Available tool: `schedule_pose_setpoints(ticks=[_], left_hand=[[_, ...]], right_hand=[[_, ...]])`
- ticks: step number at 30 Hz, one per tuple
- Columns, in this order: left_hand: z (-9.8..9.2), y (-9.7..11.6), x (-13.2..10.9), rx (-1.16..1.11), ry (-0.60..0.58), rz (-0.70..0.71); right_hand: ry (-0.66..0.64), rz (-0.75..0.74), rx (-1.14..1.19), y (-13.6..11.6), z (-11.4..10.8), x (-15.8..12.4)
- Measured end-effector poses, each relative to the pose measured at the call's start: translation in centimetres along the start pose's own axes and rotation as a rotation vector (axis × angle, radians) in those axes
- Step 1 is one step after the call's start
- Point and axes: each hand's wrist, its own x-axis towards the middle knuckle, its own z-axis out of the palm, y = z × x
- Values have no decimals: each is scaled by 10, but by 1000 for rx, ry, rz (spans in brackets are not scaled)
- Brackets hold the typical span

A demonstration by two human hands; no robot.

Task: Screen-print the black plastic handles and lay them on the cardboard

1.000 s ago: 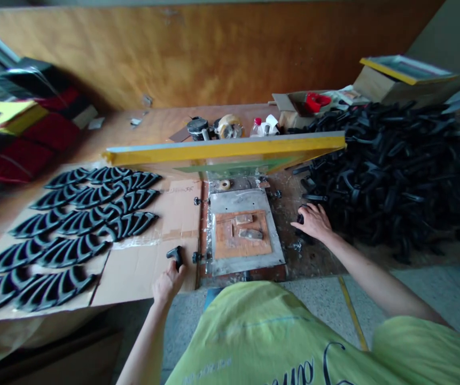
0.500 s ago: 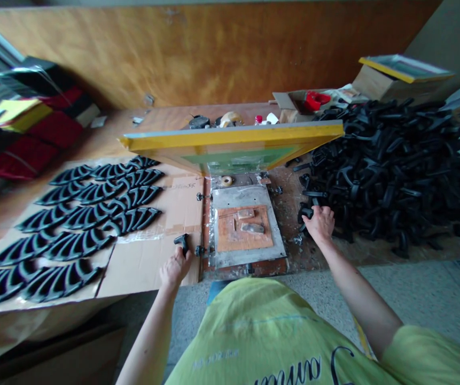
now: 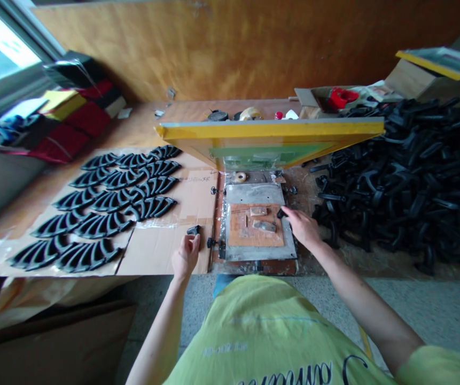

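Observation:
Over the cardboard, my left hand (image 3: 185, 255) is closed on a black plastic handle (image 3: 193, 230), whose end pokes out past the fingers. My right hand (image 3: 303, 229) pinches another black piece (image 3: 281, 213), apparently a similar handle, by the right edge of the grey metal plate (image 3: 233, 250); most of that piece is hidden. On the plate lies a brown board (image 3: 238, 235) carrying small worn blocks (image 3: 264, 226). Behind it a yellow-edged screen frame (image 3: 272, 129) is tilted up. Curved black handles (image 3: 93, 223) lie in neat rows to the left.
A large heap of loose black handles (image 3: 402, 187) covers the right side of the table. Red and black boxes (image 3: 73, 131) stand at the back left. Behind the frame are a tape roll (image 3: 250, 113) and an open carton (image 3: 308, 101). Small black knobs (image 3: 212, 243) flank the plate.
My right hand has moved left from the heap to the plate's edge with a black piece in it. The handle in my left hand has turned slightly. The view has shifted.

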Motion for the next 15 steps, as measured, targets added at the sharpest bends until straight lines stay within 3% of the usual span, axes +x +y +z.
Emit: schedule_pose_setpoints(ticks=[3,5,8,11,15], left_hand=[[-16,45,15,-275,128,157],[-33,83,27,-522,217,265],[-65,138,44,-919,304,411],[-98,179,58,-1118,285,545],[-121,196,58,-1161,119,608]], right_hand=[[-13,-414,61,-46,13,28],[-26,-521,56,-64,22,45],[-49,-540,37,-70,33,57],[-58,-520,16,-66,38,52],[-134,-506,16,-56,23,41]])
